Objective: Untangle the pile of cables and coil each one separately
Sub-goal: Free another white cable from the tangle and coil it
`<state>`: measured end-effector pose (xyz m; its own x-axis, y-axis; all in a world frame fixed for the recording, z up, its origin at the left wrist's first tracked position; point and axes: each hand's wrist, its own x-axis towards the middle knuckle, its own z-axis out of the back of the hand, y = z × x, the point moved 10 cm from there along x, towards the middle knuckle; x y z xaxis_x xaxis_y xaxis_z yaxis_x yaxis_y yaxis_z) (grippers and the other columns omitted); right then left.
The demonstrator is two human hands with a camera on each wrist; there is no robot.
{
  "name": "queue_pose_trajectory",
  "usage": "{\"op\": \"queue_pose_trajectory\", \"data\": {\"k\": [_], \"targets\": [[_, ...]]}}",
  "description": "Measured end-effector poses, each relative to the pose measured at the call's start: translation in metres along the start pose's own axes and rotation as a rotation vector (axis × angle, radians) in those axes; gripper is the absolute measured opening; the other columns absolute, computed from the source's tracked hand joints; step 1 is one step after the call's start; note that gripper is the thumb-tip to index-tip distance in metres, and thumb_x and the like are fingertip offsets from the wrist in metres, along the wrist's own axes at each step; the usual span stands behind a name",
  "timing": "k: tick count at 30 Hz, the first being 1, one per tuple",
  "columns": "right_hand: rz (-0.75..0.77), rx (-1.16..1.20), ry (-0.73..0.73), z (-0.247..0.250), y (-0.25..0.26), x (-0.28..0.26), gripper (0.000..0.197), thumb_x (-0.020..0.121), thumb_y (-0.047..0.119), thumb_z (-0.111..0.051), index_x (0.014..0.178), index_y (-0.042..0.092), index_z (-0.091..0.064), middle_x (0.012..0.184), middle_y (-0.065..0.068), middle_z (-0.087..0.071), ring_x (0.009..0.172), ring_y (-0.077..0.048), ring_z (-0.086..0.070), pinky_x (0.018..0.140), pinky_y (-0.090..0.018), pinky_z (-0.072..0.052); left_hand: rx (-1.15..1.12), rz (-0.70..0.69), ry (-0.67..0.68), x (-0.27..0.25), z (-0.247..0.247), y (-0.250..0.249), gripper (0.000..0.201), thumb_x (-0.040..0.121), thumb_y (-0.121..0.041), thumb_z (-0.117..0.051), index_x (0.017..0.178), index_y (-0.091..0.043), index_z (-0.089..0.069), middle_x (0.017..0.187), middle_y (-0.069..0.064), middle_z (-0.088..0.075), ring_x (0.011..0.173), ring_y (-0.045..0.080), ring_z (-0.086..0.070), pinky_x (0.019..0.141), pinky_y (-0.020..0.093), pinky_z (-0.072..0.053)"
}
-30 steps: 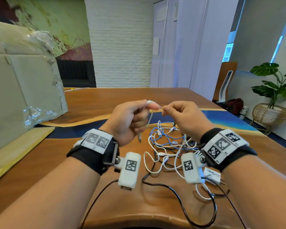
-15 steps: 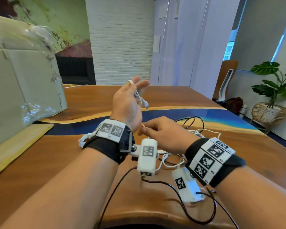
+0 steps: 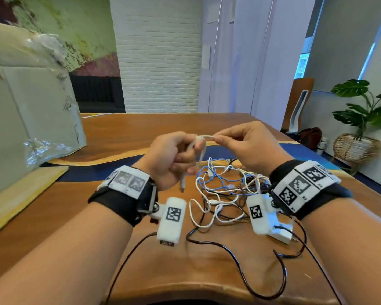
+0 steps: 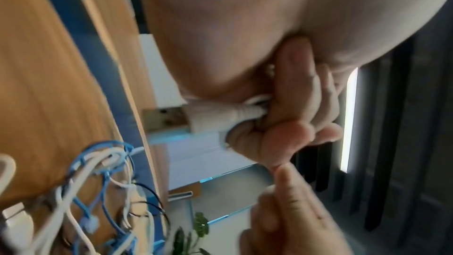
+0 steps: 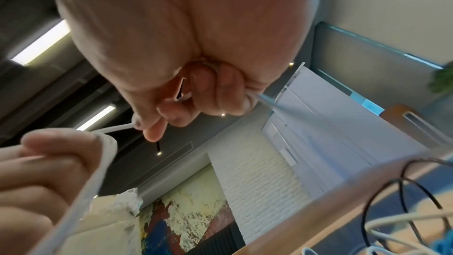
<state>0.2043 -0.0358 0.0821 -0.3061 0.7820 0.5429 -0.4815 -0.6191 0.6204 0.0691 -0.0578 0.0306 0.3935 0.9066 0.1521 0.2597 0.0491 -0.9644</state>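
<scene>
A white USB cable (image 3: 201, 138) is held above the wooden table (image 3: 141, 133) between both hands. My left hand (image 3: 191, 150) has its fingers curled round loops of the cable, and the cable's USB plug (image 3: 182, 186) hangs below the fist. In the left wrist view the plug (image 4: 169, 121) sticks out of the curled fingers (image 4: 294, 108). My right hand (image 3: 218, 139) pinches the cable just right of the left fingers. In the right wrist view the cable (image 5: 117, 128) runs taut from the pinch to the left hand (image 5: 56, 154). A tangled pile of white, blue and black cables (image 3: 224, 188) lies below the hands.
A large cardboard box (image 3: 20, 106) stands at the left, with a yellow padded envelope (image 3: 15, 199) in front of it. A white plug adapter (image 3: 282, 233) and a long black cable (image 3: 240, 263) lie near the table's front edge. A potted plant in a basket (image 3: 356, 148) stands off to the right.
Half a second ago the left hand was raised and the right hand was low by the pile. Now the left hand has come down and the right has risen to pinch the cable beside it.
</scene>
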Motion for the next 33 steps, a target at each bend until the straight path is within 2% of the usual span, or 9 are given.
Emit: {"op": "queue_pose_trajectory", "data": {"k": [4,9,12,15,19,21,27,30,33], "targets": [[-0.047,-0.049,0.084,-0.023,-0.010,-0.009,0.023,0.103,0.019,-0.061,0.118,0.024,-0.076,0.044,0.027,-0.050,0.047,0.006,-0.050,0.052,-0.007,-0.035,-0.411,-0.143,-0.041,0.000,0.000,-0.024,0.027,0.107,-0.020,-0.032,0.090,-0.013,-0.053,0.051,-0.009,-0.026,0.035,0.007,-0.017,0.052,0.020,-0.042],[0.000,-0.185,0.243,-0.069,0.002,-0.021,0.025,0.103,0.026,-0.057,0.091,0.043,-0.072,0.050,0.016,-0.051,0.050,0.000,-0.046,0.057,-0.024,-0.034,-0.630,-0.317,-0.347,0.007,0.023,-0.026,0.029,0.112,-0.018,-0.030,0.090,-0.013,-0.050,0.058,-0.006,-0.034,0.042,0.010,-0.029,0.072,0.027,-0.050],[0.058,-0.384,0.351,-0.083,0.013,-0.036,0.026,0.104,0.040,-0.054,0.123,0.040,-0.071,0.053,0.020,-0.053,0.056,0.000,-0.051,0.057,-0.024,-0.036,-0.525,-0.431,-0.553,0.005,0.053,-0.034,0.028,0.111,-0.012,-0.030,0.092,-0.009,-0.050,0.059,0.000,-0.054,0.049,0.015,-0.053,0.078,0.033,-0.057],[0.199,-0.538,0.273,-0.072,0.034,-0.039,0.024,0.103,0.044,-0.053,0.113,0.037,-0.074,0.064,0.016,-0.059,0.067,-0.009,-0.052,0.063,-0.030,-0.045,-0.034,-0.421,-0.657,0.000,0.065,-0.043,0.026,0.111,-0.012,-0.030,0.099,-0.005,-0.052,0.075,0.006,-0.074,0.064,0.020,-0.071,0.060,0.031,-0.059],[0.246,-0.541,0.055,-0.028,0.046,-0.020,0.019,0.096,0.045,-0.064,0.097,0.033,-0.078,0.076,0.010,-0.073,0.070,-0.015,-0.060,0.063,-0.031,-0.045,0.831,-0.239,-0.465,0.009,0.036,-0.027,0.028,0.107,-0.015,-0.039,0.092,-0.010,-0.063,0.066,0.003,-0.067,0.049,0.018,-0.058,0.050,0.034,-0.046],[0.203,-0.509,0.043,-0.012,0.042,-0.015,0.015,0.093,0.044,-0.068,0.095,0.035,-0.080,0.075,0.014,-0.073,0.068,-0.008,-0.061,0.065,-0.030,-0.048,1.005,-0.165,-0.364,0.009,0.030,-0.015,0.035,0.104,-0.018,-0.043,0.077,-0.014,-0.065,0.055,-0.002,-0.051,0.053,0.022,-0.048,0.053,0.031,-0.039],[0.065,-0.302,0.024,0.010,0.003,-0.009,0.014,0.094,0.034,-0.072,0.104,0.033,-0.081,0.093,0.015,-0.079,0.088,-0.002,-0.070,0.082,-0.028,-0.055,0.316,0.041,-0.054,-0.004,0.007,0.010,0.044,0.108,-0.022,-0.034,0.076,-0.005,-0.058,0.047,-0.004,-0.017,0.038,0.013,-0.013,0.047,0.029,-0.033],[0.017,-0.097,0.018,0.004,-0.006,-0.010,0.017,0.098,0.026,-0.067,0.109,0.028,-0.080,0.078,0.026,-0.072,0.075,0.012,-0.064,0.073,-0.009,-0.044,0.026,-0.010,0.001,-0.005,-0.009,0.003,0.039,0.109,-0.025,-0.031,0.080,-0.009,-0.053,0.048,-0.008,-0.016,0.034,0.007,-0.011,0.045,0.024,-0.030],[-0.007,0.033,0.082,-0.006,-0.011,-0.012,0.021,0.102,0.020,-0.061,0.107,0.030,-0.078,0.057,0.017,-0.055,0.056,-0.001,-0.047,0.062,-0.020,-0.040,-0.132,-0.042,0.008,-0.007,-0.012,0.001,0.038,0.109,-0.026,-0.032,0.085,-0.009,-0.055,0.047,-0.010,-0.019,0.038,0.009,-0.005,0.043,0.021,-0.028]]}}
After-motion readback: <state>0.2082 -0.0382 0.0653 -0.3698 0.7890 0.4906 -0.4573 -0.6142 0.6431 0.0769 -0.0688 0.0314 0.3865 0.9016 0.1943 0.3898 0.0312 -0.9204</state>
